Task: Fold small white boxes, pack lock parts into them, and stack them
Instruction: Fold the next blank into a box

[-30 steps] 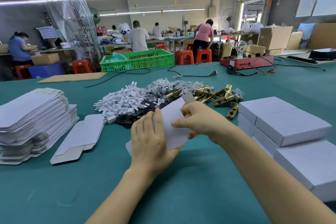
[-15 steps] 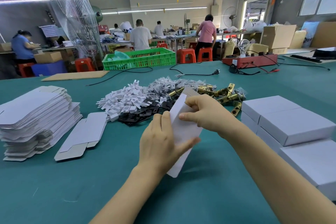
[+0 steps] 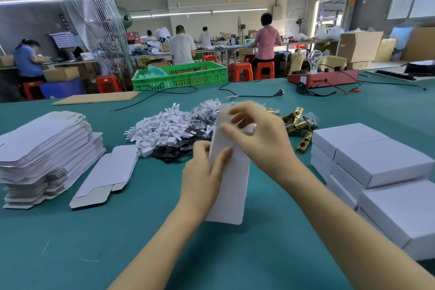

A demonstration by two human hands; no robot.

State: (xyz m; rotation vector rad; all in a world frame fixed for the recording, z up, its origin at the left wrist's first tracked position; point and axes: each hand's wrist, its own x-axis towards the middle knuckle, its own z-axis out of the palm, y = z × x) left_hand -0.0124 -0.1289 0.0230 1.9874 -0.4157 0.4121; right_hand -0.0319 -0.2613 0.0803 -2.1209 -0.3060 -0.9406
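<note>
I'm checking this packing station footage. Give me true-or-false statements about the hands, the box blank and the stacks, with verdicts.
1. Both hands hold one white box blank above the table. True: left hand grips its lower part, right hand works its top end.
2. The stack of flat blanks lies to the person's right. False: it lies to the left.
3. Folded white boxes are stacked on the right. True.
4. The green crate sits between the hands. False: it stands at the table's far edge.
</note>
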